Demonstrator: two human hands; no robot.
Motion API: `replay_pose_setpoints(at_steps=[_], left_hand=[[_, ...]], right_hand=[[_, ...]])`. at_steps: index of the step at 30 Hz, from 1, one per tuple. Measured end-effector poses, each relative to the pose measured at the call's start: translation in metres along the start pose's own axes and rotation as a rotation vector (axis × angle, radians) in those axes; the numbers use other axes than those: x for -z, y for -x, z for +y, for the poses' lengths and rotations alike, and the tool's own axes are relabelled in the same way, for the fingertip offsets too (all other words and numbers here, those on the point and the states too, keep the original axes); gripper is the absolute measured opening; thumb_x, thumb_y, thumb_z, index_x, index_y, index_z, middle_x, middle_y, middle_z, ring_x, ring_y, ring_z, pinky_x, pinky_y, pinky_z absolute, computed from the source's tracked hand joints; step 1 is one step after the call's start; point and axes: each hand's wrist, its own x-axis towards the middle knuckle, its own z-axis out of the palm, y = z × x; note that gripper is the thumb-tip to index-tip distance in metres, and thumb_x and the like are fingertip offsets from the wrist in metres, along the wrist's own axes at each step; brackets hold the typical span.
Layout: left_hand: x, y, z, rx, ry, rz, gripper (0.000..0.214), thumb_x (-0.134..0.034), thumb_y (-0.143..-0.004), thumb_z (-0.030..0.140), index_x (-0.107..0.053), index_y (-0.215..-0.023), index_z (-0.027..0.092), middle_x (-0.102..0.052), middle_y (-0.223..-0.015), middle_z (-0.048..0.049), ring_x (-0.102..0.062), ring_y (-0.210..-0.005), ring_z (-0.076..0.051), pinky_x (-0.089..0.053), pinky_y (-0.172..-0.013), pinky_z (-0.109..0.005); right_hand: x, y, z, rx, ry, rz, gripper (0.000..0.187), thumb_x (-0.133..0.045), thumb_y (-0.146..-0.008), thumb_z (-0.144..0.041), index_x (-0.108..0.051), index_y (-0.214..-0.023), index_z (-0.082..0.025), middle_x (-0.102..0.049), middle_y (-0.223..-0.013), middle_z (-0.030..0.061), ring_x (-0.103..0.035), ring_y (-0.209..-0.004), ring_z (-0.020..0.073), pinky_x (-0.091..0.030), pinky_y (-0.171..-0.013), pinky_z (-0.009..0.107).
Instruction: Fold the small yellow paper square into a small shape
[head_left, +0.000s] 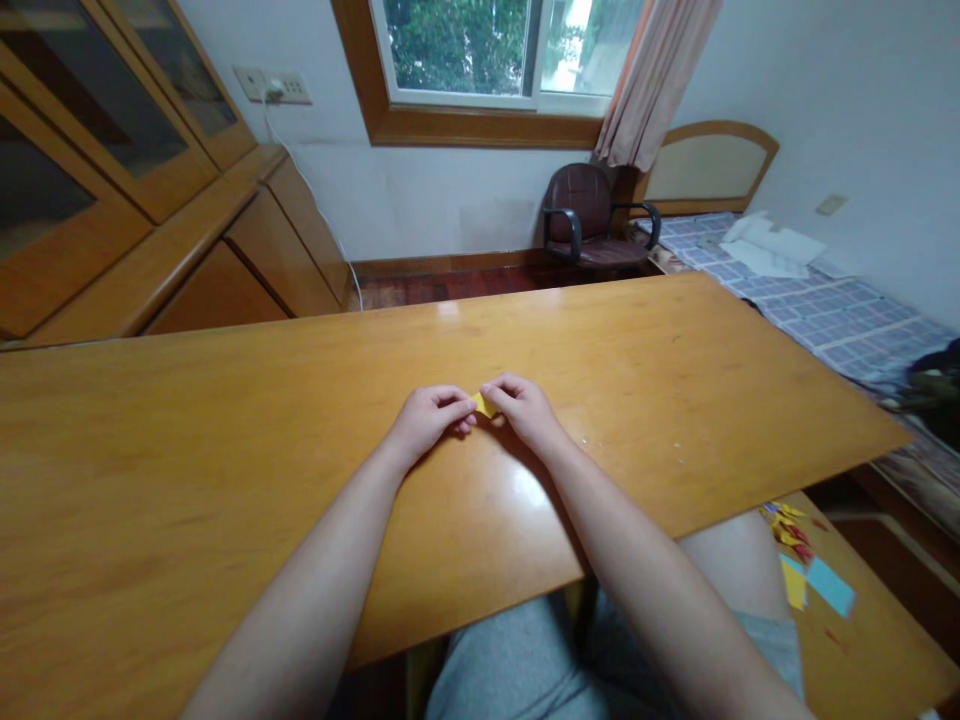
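A small piece of folded yellow paper (484, 405) is held between my two hands, just over the wooden table (225, 480). My left hand (437, 412) pinches its left end between thumb and fingers. At the right end, my right hand (517, 398) grips the paper with thumb and forefinger. The fingers cover parts of the paper, so its full folded shape cannot be made out.
On a bench (870, 640) at my right lie several small folded paper pieces (787, 530), a blue sheet (831, 586) and yellow sheets (793, 582). Tiny scraps (677, 447) dot the table. Beyond stand an armchair (589, 215), a bed (810, 300) and a cabinet (195, 240).
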Motion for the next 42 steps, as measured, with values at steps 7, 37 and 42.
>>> replay_pose_setpoints(at_steps=[7,37,42], left_hand=[[0.0002,0.0006,0.0045,-0.022,-0.007,0.013,0.031,-0.073,-0.074,0.043,-0.067,-0.072,0.013,-0.068,-0.066,-0.0045,-0.06,-0.056,-0.012,-0.049,-0.056,-0.024],[0.0038,-0.0043,-0.0008,-0.03,0.068,0.062,0.031,-0.069,-0.076,0.042,-0.071,-0.075,0.012,-0.072,-0.07,-0.0086,-0.061,-0.055,-0.013,-0.047,-0.053,-0.024],[0.0033,-0.0058,-0.0037,0.007,0.127,0.048,0.031,-0.068,-0.075,0.043,-0.068,-0.074,0.012,-0.072,-0.069,-0.0087,-0.064,-0.055,-0.014,-0.049,-0.052,-0.024]], right_hand=[[-0.0002,-0.0004,-0.0016,0.005,-0.007,0.022,0.027,-0.062,-0.08,-0.042,-0.065,-0.074,-0.016,-0.06,-0.067,-0.0011,-0.054,-0.06,0.0112,-0.043,-0.059,0.024],[-0.0008,-0.0025,0.0046,-0.051,-0.043,-0.011,0.033,-0.071,-0.073,-0.047,-0.063,-0.075,-0.016,-0.059,-0.064,-0.0018,-0.051,-0.056,0.0102,-0.039,-0.053,0.022],[-0.0009,-0.0029,0.0037,-0.052,-0.005,0.005,0.031,-0.07,-0.073,-0.046,-0.063,-0.073,-0.016,-0.059,-0.062,-0.0019,-0.05,-0.056,0.0106,-0.038,-0.053,0.023]])
